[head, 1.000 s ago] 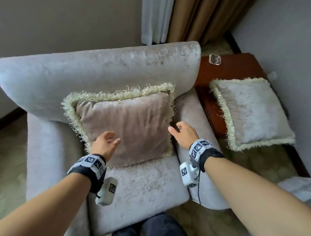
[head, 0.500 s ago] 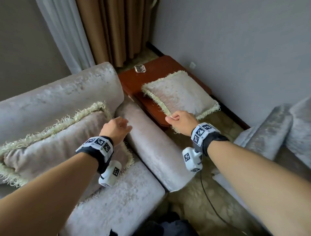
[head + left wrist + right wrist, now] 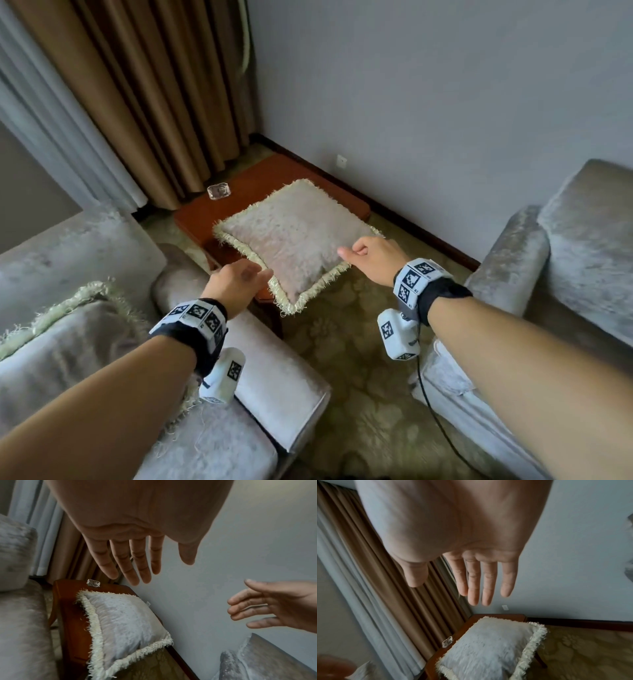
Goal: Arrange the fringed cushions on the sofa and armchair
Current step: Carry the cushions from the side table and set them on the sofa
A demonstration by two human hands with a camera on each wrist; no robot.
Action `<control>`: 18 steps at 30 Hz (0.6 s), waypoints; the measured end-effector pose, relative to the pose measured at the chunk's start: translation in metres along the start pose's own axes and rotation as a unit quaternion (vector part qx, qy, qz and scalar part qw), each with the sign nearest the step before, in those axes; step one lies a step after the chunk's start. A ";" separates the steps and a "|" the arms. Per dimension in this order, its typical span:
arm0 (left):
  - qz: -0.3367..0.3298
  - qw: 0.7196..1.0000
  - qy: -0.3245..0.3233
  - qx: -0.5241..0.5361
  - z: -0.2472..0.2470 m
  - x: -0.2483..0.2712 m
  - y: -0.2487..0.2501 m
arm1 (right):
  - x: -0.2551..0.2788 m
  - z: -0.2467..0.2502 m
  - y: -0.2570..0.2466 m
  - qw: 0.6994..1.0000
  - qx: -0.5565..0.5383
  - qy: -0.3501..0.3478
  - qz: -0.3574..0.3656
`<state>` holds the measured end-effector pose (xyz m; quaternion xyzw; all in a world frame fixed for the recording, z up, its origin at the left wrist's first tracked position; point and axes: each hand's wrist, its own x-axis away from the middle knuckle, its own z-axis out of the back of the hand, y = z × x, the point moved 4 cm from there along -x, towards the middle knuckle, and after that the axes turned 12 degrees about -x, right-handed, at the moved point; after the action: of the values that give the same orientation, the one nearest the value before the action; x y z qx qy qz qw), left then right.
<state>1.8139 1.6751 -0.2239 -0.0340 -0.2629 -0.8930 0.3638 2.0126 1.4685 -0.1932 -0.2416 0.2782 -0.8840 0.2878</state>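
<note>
A pale fringed cushion (image 3: 294, 236) (image 3: 123, 626) (image 3: 488, 651) lies flat on a red-brown side table (image 3: 260, 181), one corner hanging over the front edge. Both hands hover above it, holding nothing. My left hand (image 3: 239, 279) (image 3: 137, 563) is over its near-left edge, fingers straight. My right hand (image 3: 370, 253) (image 3: 479, 585) is over its near-right edge, fingers straight and spread. A second fringed cushion (image 3: 68, 335) leans against the back of the grey armchair (image 3: 85, 250) at lower left.
A small glass ashtray (image 3: 218, 191) sits at the table's back corner. Brown and white curtains (image 3: 137, 102) hang behind. The grey sofa's arm (image 3: 513, 253) stands at right, with patterned carpet (image 3: 359, 394) between sofa and armchair. A wall socket (image 3: 341, 160) is low on the wall.
My view has swung right from the armchair to the side table. Both hands left the armchair cushion and moved over the cushion on the table.
</note>
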 end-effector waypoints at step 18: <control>0.032 0.999 -0.028 -0.020 -0.011 -0.099 0.095 | -0.091 0.115 0.066 0.999 0.037 0.006 -0.009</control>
<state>1.9509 1.6754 -0.2160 -0.0744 -0.2540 -0.8846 0.3840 2.1703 1.4418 -0.1750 -0.2277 0.2453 -0.8975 0.2871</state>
